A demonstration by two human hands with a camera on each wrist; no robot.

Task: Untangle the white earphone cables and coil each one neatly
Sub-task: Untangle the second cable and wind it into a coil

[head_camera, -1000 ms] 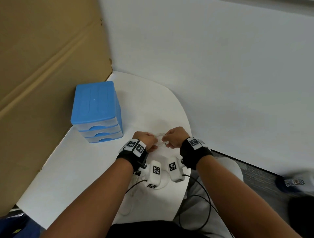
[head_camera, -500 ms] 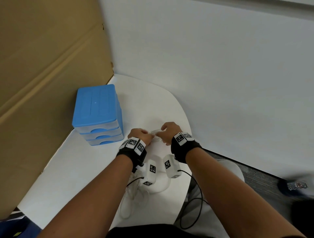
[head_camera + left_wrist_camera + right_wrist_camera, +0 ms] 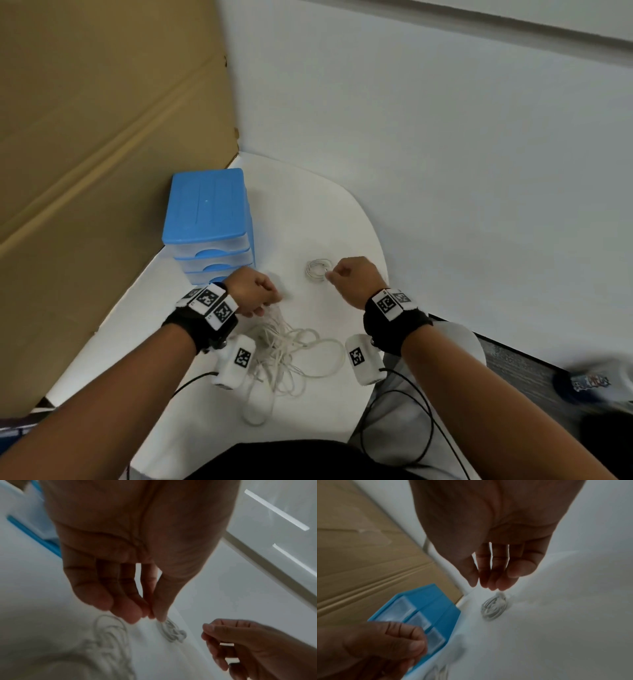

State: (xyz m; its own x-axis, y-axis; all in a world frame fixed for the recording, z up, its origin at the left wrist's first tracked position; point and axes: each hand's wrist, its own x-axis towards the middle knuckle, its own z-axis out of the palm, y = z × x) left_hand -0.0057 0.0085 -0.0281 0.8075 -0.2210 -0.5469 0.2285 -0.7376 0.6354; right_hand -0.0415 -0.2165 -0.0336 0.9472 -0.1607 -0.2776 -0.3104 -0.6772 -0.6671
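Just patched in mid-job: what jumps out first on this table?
A small, tidy coiled cable lies on the white table, just off the right hand's fingertips. Nearer the person, a loose tangle of white cables sprawls below the left hand, whose fingers are at its top. A blue drawer box stands at the left, against the cardboard.

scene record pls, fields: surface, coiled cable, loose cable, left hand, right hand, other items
surface: white table with a rounded edge
coiled cable: small neat coil lying flat on the table, no hand gripping it
loose cable: tangled white pile near the table's front edge, between the wrists
left hand: left hand over the pile's top, fingertips bunched; grip on a strand cannot be told
right hand: right hand just right of the coil, fingers loosely curled, holding nothing
other items: blue drawer unit on the left; cardboard sheet behind it
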